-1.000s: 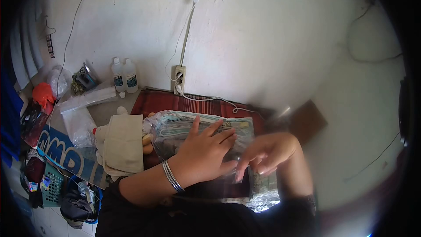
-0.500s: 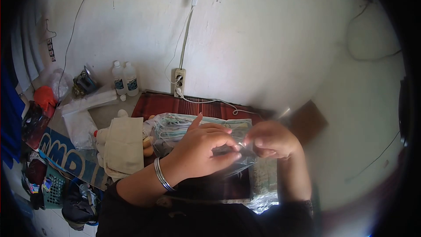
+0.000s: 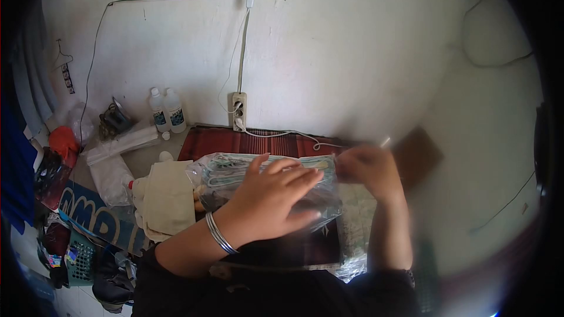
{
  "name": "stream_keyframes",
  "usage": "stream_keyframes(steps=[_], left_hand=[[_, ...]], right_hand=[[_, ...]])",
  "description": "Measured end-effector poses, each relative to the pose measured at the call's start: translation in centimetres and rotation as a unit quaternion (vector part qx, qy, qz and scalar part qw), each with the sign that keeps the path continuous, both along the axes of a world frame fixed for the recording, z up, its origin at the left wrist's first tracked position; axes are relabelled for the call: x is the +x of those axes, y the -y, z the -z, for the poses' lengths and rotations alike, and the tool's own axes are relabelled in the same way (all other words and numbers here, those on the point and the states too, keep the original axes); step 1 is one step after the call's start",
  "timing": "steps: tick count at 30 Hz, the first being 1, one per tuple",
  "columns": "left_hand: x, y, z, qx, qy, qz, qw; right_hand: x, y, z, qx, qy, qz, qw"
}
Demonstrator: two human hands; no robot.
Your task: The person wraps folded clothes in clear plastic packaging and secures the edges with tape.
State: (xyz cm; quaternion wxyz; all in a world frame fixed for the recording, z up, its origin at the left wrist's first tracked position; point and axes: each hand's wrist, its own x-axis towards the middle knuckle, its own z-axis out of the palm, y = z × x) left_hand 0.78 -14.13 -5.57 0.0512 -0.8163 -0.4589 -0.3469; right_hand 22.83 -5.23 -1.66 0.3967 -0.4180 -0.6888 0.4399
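My left hand [image 3: 277, 192], with silver bangles [image 3: 218, 236] at the wrist, is held with its fingers apart over a clear plastic bag [image 3: 326, 202]. No object shows in its grasp. To the right, my right hand [image 3: 371, 168] is bent at the wrist near the bag's upper right corner. Motion smears its fingers, so I cannot make out whether they hold anything. Beyond my left hand, pale green and white looped strands [image 3: 226, 171] lie in clear plastic. Folded cream cloth [image 3: 169, 196] rests left of them.
A red patterned cloth [image 3: 205, 141] covers part of the table. Two white bottles [image 3: 175, 113] stand at the back left, near packs of white plastic [image 3: 111, 173]. A power strip [image 3: 238, 111] hangs on the wall. Brown cardboard [image 3: 418, 157] is at the right.
My left hand's fingers have spread from a pinch at the clear plastic. My right hand has moved slightly up and right, away from my left. The view has shifted a little.
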Motion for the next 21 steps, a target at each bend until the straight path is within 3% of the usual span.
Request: stream_keyframes(steps=[1, 3, 4, 5, 7, 8, 9, 11, 15, 21], left_hand=[[0.3, 0.1, 0.4, 0.015, -0.084, 0.005, 0.996], [0.4, 0.0, 1.0, -0.04, -0.129, -0.011, 0.991], [0.4, 0.1, 0.9, -0.039, -0.138, -0.023, 0.989], [0.4, 0.2, 0.9, -0.038, -0.147, -0.035, 0.988], [0.5, 0.3, 1.1, -0.038, -0.132, -0.035, 0.99], [0.5, 0.3, 1.2, -0.038, -0.117, -0.037, 0.992], [0.5, 0.4, 1.2, -0.038, -0.117, -0.037, 0.992], [0.4, 0.5, 1.1, -0.029, -0.108, -0.037, 0.993], [-0.1, 0.2, 1.5, -0.028, -0.113, -0.04, 0.992], [0.0, 0.0, 1.5, -0.041, -0.106, -0.036, 0.993]], right_hand=[[-0.4, 0.4, -0.5, 0.0, 0.0, 0.0, 1.0], [-1.1, 1.0, -1.2, 0.092, 0.193, -0.082, 0.974], [-1.4, 1.2, -1.4, 0.072, 0.189, -0.15, 0.968], [-1.7, 1.1, -1.4, 0.071, 0.188, -0.149, 0.968], [-2.0, 0.4, -0.9, -0.03, 0.079, -0.377, 0.922], [-2.0, -0.8, 0.5, 0.004, 0.065, -0.406, 0.911], [-1.9, -1.1, 0.2, 0.004, 0.065, -0.406, 0.911], [-1.8, -2.0, -0.7, -0.171, 0.093, -0.31, 0.931], [-0.8, -3.1, 0.7, -0.199, 0.039, -0.19, 0.961], [-0.6, -3.8, 3.5, -0.157, -0.016, -0.11, 0.981]])
